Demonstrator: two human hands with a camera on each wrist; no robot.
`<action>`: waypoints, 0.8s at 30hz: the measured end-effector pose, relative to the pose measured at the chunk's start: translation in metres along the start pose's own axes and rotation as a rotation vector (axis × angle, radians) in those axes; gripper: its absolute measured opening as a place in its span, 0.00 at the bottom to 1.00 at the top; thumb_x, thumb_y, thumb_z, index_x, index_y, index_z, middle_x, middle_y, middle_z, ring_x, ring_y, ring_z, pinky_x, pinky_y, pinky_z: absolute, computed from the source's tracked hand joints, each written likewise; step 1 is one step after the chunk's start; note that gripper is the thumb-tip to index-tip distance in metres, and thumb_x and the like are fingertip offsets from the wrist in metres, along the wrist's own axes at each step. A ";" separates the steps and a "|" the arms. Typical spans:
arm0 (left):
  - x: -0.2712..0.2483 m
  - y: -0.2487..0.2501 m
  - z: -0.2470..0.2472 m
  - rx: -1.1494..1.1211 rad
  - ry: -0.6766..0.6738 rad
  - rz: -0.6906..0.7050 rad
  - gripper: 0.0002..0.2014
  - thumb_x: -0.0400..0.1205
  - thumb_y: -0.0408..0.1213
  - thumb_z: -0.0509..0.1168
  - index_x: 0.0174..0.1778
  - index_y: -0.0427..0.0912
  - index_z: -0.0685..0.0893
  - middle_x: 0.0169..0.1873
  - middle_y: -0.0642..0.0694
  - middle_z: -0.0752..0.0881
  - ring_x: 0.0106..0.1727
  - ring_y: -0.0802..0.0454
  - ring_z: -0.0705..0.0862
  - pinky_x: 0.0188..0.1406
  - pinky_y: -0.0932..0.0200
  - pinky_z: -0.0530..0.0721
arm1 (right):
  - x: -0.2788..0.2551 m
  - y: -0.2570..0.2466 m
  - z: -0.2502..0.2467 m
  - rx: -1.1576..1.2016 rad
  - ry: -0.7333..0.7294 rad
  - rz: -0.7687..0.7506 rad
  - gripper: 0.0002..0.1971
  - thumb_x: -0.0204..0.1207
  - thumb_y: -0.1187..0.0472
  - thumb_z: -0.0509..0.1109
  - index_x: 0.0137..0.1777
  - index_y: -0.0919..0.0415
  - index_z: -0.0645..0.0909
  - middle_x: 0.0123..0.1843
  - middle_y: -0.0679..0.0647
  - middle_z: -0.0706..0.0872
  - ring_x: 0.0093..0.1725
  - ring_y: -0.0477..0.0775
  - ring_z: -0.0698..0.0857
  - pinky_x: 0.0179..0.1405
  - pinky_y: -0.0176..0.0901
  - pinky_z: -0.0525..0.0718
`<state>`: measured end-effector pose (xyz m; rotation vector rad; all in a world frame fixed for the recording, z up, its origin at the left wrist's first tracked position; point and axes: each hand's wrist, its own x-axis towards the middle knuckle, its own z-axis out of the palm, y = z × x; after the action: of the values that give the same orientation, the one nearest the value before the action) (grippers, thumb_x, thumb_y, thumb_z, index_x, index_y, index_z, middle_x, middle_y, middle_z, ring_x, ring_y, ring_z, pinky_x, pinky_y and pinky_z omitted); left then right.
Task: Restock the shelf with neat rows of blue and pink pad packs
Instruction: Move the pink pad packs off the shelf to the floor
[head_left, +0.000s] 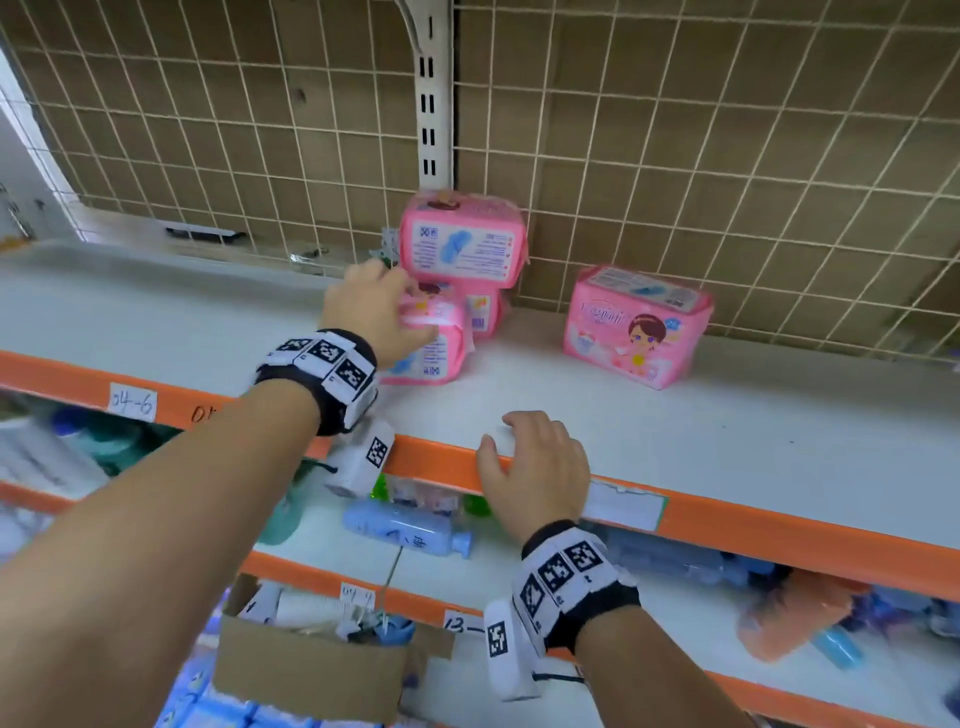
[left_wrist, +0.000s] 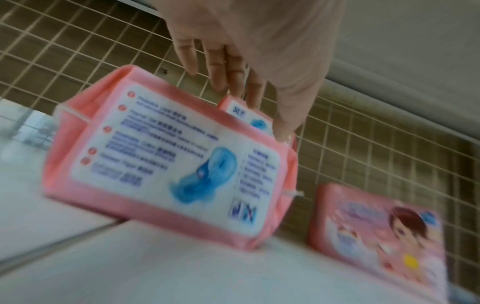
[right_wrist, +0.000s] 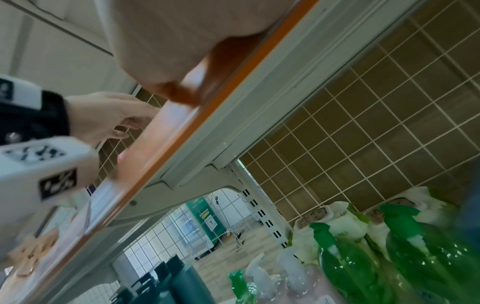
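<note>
Several pink pad packs are on the white shelf (head_left: 675, 415). My left hand (head_left: 374, 306) grips one pink pad pack (head_left: 434, 353) from above, thumb on its near top edge and fingers over its far side; the left wrist view shows this pack (left_wrist: 168, 160) blurred under the hand (left_wrist: 249, 41). Just behind, a second pink pack (head_left: 462, 239) lies stacked on a third (head_left: 485, 312). A lone pink pack (head_left: 636, 325) stands to the right by the mesh. My right hand (head_left: 535, 462) rests on the shelf's orange front edge (head_left: 779, 530), holding nothing.
A wire mesh (head_left: 727, 156) with a slotted upright post (head_left: 434, 104) backs the shelf. On the shelf below lie a pale blue bottle (head_left: 405, 530) and green bottles (right_wrist: 350, 267). A cardboard box (head_left: 311, 670) stands lower left, with blue packs (head_left: 208, 712) beneath it.
</note>
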<state>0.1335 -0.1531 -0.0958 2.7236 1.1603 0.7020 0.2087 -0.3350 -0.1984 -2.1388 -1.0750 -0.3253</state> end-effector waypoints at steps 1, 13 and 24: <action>0.008 -0.002 -0.002 0.039 -0.075 -0.074 0.36 0.67 0.63 0.70 0.68 0.48 0.75 0.64 0.38 0.75 0.69 0.38 0.70 0.66 0.42 0.69 | 0.000 -0.001 0.001 -0.015 -0.005 -0.008 0.15 0.73 0.52 0.66 0.54 0.59 0.82 0.52 0.53 0.86 0.52 0.58 0.81 0.51 0.47 0.73; -0.033 -0.013 -0.004 0.121 -0.450 -0.075 0.50 0.64 0.79 0.55 0.80 0.60 0.49 0.79 0.44 0.53 0.77 0.36 0.56 0.75 0.41 0.60 | 0.003 -0.014 -0.011 0.164 0.015 0.155 0.28 0.71 0.40 0.56 0.63 0.58 0.77 0.60 0.52 0.82 0.57 0.55 0.80 0.57 0.47 0.71; -0.109 0.000 -0.004 -0.369 -0.153 0.193 0.45 0.58 0.64 0.64 0.73 0.50 0.70 0.71 0.46 0.63 0.75 0.49 0.58 0.68 0.67 0.53 | 0.065 -0.039 -0.038 0.853 -0.365 0.329 0.35 0.63 0.62 0.82 0.65 0.53 0.64 0.61 0.55 0.80 0.56 0.51 0.84 0.49 0.40 0.86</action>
<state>0.0659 -0.2300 -0.1325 2.5379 0.6638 0.6412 0.2222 -0.3065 -0.1191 -1.5578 -0.8114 0.6046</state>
